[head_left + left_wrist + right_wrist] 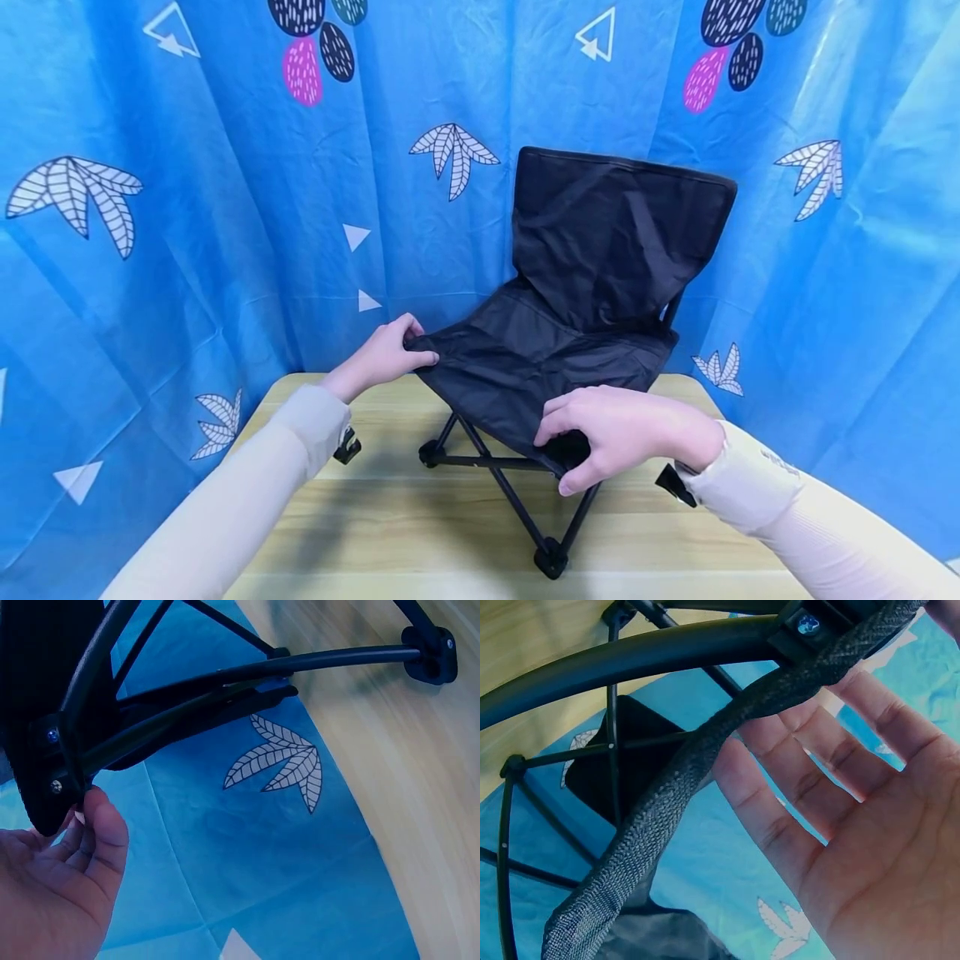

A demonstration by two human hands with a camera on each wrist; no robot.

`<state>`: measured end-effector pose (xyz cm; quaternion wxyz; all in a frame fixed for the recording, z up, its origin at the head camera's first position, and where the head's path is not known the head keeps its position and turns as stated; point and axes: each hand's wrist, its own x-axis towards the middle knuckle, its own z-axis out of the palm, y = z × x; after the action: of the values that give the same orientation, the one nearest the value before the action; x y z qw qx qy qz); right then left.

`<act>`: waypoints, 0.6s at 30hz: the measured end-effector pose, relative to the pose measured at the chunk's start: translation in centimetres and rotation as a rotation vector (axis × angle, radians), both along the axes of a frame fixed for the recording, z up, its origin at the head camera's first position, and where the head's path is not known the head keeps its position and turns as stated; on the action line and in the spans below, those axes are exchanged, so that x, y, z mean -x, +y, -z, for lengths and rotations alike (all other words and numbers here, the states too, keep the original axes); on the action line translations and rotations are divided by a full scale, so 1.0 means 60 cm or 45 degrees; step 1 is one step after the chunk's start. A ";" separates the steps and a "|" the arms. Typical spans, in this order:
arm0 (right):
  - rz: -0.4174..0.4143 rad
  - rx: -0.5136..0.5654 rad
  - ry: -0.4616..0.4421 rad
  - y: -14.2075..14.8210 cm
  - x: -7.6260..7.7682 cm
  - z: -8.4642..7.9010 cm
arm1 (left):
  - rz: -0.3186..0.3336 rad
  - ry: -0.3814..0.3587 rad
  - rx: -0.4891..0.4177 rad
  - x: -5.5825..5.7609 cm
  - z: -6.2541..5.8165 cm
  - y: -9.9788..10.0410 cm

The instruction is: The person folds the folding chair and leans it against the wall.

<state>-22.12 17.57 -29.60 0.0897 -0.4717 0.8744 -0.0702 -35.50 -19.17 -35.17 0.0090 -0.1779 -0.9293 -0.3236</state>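
Chair (540, 342) of creased black fabric stands on crossed tubular legs (517, 503).

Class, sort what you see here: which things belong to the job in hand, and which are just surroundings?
Part of the job:
chair
left hand, holding one front seat corner
right hand, touching the other

Just surroundings:
table, under it all
curtain, hanging behind

Hands (384, 354) (618, 429): two. Chair (588, 300): one, at both. Tabletop (375, 508): one, beneath. Leaf prints (452, 150), head view: five, around them.
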 end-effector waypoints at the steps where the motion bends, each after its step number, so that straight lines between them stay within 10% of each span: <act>1: 0.000 0.002 -0.004 -0.001 0.000 -0.001 | 0.005 -0.004 0.001 -0.002 -0.001 -0.003; 18: -0.021 0.044 -0.019 -0.004 0.000 -0.002 | 0.087 0.083 0.010 -0.039 -0.005 -0.029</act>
<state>-22.14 17.31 -29.50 0.0887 -0.4800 0.8683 -0.0882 -33.18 -20.94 -34.89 0.0275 -0.2200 -0.9232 -0.3140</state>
